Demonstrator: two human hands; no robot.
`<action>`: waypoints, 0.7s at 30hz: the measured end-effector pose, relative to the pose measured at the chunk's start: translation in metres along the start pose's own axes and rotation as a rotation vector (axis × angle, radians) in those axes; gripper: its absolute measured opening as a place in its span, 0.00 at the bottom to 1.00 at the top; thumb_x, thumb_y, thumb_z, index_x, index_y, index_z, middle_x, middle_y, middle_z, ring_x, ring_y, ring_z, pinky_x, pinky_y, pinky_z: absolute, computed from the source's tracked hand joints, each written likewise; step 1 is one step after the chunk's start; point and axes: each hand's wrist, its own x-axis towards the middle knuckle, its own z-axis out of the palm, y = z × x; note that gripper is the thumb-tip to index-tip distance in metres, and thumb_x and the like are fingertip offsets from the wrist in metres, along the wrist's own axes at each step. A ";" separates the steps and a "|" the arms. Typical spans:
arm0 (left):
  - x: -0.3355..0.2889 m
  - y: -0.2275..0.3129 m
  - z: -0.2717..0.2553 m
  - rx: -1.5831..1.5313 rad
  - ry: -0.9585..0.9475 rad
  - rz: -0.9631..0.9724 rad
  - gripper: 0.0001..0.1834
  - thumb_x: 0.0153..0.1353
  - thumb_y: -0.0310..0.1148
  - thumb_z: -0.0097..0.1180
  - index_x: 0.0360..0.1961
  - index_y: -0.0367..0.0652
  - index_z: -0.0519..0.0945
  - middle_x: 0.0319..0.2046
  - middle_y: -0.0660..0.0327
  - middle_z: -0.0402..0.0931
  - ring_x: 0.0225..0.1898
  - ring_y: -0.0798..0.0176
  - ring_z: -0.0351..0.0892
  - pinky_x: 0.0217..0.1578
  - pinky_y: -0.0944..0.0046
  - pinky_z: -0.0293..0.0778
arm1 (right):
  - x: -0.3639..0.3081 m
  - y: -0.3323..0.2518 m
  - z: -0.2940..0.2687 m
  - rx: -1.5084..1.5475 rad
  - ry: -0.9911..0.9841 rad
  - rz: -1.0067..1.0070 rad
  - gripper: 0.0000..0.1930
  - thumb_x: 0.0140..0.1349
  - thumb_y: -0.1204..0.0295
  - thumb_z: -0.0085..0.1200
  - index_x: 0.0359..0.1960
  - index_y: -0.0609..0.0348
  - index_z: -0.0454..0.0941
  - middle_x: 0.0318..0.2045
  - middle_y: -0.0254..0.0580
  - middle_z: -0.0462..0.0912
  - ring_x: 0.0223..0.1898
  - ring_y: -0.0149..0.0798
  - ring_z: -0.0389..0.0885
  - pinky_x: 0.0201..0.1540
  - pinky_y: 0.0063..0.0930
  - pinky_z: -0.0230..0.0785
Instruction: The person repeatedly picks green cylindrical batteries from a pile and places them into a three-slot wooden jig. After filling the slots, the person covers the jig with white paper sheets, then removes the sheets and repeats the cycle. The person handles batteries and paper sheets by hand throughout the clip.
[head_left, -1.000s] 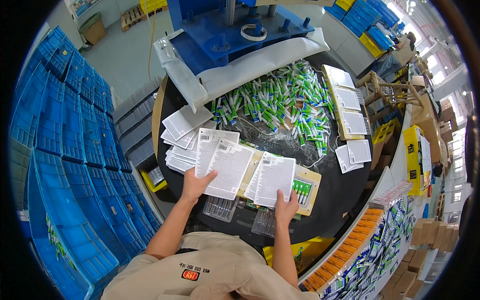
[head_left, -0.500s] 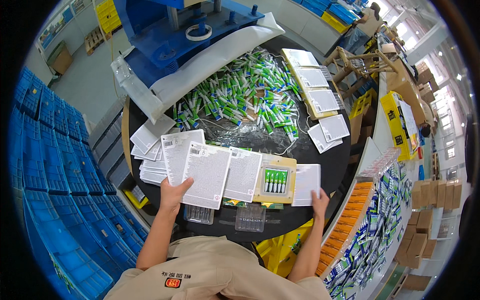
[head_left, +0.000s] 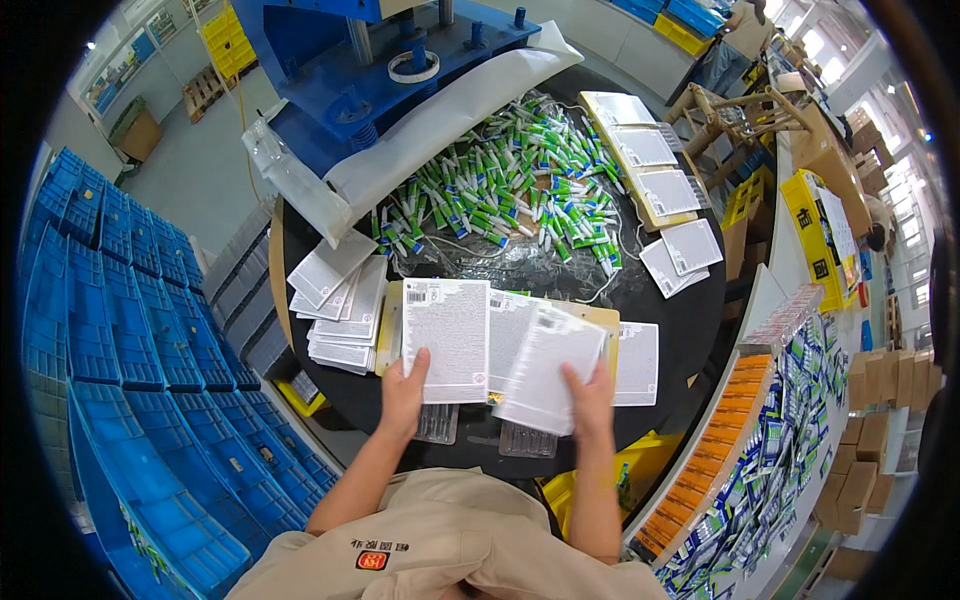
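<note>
My left hand pinches the lower left edge of a white printed backing card, thumb on top. My right hand grips another backing card, tilted and slightly blurred, over the right part of a pale yellow fixture. Between the two held cards, part of a third card shows on the fixture. One more card lies on the black table just right of the fixture. Clear plastic blister shells stick out along the near side. Whatever sits in the fixture under the right card is hidden.
Green-and-white tubes are heaped behind the fixture, before a blue press. Loose cards pile up at left. A second fixture with cards stands back right. Blue crates line the left; orange boxes stand right.
My right hand has moved left from beside the fixture, bringing a card over the tubes that showed there. My left hand's card is now upright over the fixture's left part. The view has shifted slightly.
</note>
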 end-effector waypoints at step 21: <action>0.009 -0.036 -0.055 1.704 -0.338 0.660 0.41 0.68 0.52 0.55 0.77 0.47 0.58 0.79 0.51 0.49 0.79 0.46 0.46 0.76 0.42 0.46 | 0.030 0.057 -0.021 -1.148 -0.144 -0.810 0.27 0.73 0.64 0.48 0.72 0.55 0.67 0.75 0.46 0.62 0.77 0.51 0.57 0.77 0.54 0.43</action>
